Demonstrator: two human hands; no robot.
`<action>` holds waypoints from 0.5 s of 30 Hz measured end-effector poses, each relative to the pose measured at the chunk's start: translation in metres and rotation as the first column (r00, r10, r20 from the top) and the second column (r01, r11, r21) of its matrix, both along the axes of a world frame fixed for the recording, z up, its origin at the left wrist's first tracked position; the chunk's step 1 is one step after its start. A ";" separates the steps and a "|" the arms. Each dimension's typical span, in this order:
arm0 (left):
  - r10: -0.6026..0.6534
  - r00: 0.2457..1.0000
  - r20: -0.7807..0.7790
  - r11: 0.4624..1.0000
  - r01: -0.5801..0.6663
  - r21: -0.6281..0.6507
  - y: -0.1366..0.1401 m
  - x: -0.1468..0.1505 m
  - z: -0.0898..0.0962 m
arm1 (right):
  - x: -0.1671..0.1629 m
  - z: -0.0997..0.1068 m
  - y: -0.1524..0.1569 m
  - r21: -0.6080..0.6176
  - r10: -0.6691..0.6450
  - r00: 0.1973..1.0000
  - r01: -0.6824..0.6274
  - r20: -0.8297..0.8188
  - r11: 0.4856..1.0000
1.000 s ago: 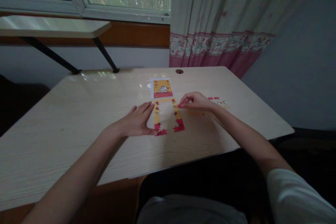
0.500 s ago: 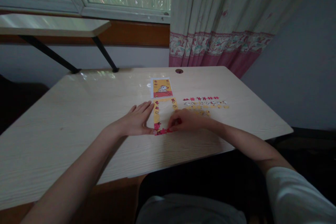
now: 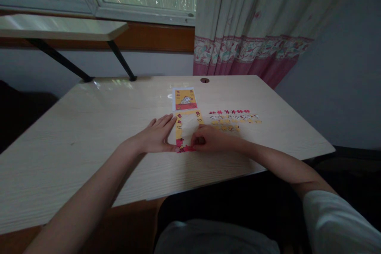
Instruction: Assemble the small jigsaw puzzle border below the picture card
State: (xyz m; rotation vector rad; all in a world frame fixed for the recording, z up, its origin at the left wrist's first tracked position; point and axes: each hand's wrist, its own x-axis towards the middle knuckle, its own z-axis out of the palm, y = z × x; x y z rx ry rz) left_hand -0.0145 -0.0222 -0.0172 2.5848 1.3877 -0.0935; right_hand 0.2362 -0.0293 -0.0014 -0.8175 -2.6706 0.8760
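Observation:
A partly assembled jigsaw puzzle [image 3: 179,133] lies on the table as a yellow and red border around a bare middle. My left hand [image 3: 157,135] rests flat along its left side, fingers stretched, the thumb touching the lower left corner. At the lower right of the border, my right hand [image 3: 212,139] has thumb and forefinger pinched at a red puzzle piece [image 3: 190,149] in the bottom row. The hand itself covers part of the right border. Just beyond the puzzle is a reference picture [image 3: 186,99] of a white animal on yellow and red.
Loose pieces lie in rows right of the puzzle: red ones [image 3: 229,112] farthest, then white ones [image 3: 235,117], then yellow ones [image 3: 228,127]. A raised shelf [image 3: 65,27] on black legs stands at the back left. The table [image 3: 89,143] has a round cable hole [image 3: 204,80].
The view has shifted slightly, so the scene sits a little farther right. Both hands keep nearly the same places at the puzzle; the right fingers still press at the bottom row.

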 end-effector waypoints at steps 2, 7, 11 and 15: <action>-0.007 1.000 0.007 1.000 0.007 0.013 0.000 -0.001 -0.001 | -0.001 -0.001 -0.001 0.013 0.000 1.000 0.000 -0.002 1.000; -0.047 0.999 0.019 0.998 0.046 0.040 0.002 -0.003 0.000 | -0.001 0.000 0.000 0.036 -0.004 1.000 0.004 0.001 0.999; -0.096 0.995 0.017 0.993 0.095 0.075 -0.008 0.002 0.015 | 0.010 0.003 0.007 0.066 -0.001 1.000 0.001 0.008 0.998; -0.186 0.982 0.041 0.967 0.176 0.185 -0.032 0.015 0.027 | 0.027 0.004 0.008 0.154 0.052 0.999 -0.054 0.017 0.987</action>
